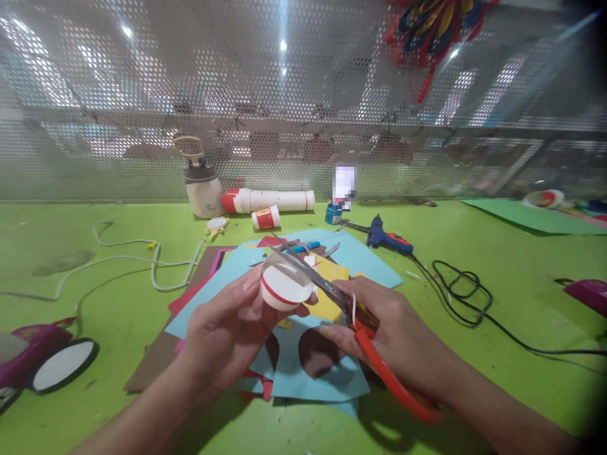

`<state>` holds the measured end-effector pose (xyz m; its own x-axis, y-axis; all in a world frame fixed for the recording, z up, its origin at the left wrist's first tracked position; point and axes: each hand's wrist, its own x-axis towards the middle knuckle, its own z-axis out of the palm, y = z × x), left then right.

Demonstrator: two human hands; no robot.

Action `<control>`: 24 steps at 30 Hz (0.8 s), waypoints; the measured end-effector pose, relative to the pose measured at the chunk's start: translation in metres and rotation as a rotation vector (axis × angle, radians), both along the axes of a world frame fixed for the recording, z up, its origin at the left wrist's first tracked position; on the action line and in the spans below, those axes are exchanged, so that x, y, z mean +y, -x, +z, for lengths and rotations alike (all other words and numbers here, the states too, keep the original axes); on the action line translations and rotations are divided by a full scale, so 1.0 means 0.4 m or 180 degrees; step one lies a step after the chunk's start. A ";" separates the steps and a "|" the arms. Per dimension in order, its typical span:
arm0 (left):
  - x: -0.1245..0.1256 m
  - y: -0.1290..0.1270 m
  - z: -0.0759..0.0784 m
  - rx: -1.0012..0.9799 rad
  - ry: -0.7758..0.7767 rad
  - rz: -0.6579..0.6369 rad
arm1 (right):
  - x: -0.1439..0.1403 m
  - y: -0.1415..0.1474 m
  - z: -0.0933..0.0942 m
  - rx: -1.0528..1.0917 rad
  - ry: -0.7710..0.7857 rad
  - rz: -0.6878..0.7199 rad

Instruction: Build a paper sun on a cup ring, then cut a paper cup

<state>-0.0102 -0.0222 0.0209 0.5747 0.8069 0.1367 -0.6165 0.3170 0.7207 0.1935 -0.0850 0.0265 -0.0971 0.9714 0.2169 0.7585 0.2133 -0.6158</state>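
Left hand [227,328] grips small white cup [283,287], rim tilted toward right hand [379,328]. Right hand is closed around red scissors [351,316], blades apparently laid across cup's mouth, above paper sheets [303,366] on counter [474,278].

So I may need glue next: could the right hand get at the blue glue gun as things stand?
Probably not right away. The right hand is shut on the red-handled scissors. The blue glue gun lies beyond it on the green table, nothing between them.
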 end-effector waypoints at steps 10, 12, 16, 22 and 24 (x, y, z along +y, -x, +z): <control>-0.002 -0.006 -0.005 -0.0021 0.0086 -0.0089 | 0.003 0.002 0.002 -0.0043 -0.0004 0.0046; -0.003 -0.004 -0.002 -0.0049 0.0130 -0.0106 | 0.002 0.002 0.005 -0.0062 -0.0024 0.0050; -0.003 -0.001 0.000 -0.0098 0.0167 -0.0095 | 0.001 0.000 0.004 -0.0050 -0.0074 0.0077; -0.005 -0.003 0.003 -0.0123 0.0246 -0.0019 | 0.002 0.000 0.000 -0.0015 -0.0104 0.0101; -0.006 -0.005 0.005 -0.0151 0.0300 -0.0036 | 0.002 0.000 -0.001 -0.0008 -0.0110 0.0096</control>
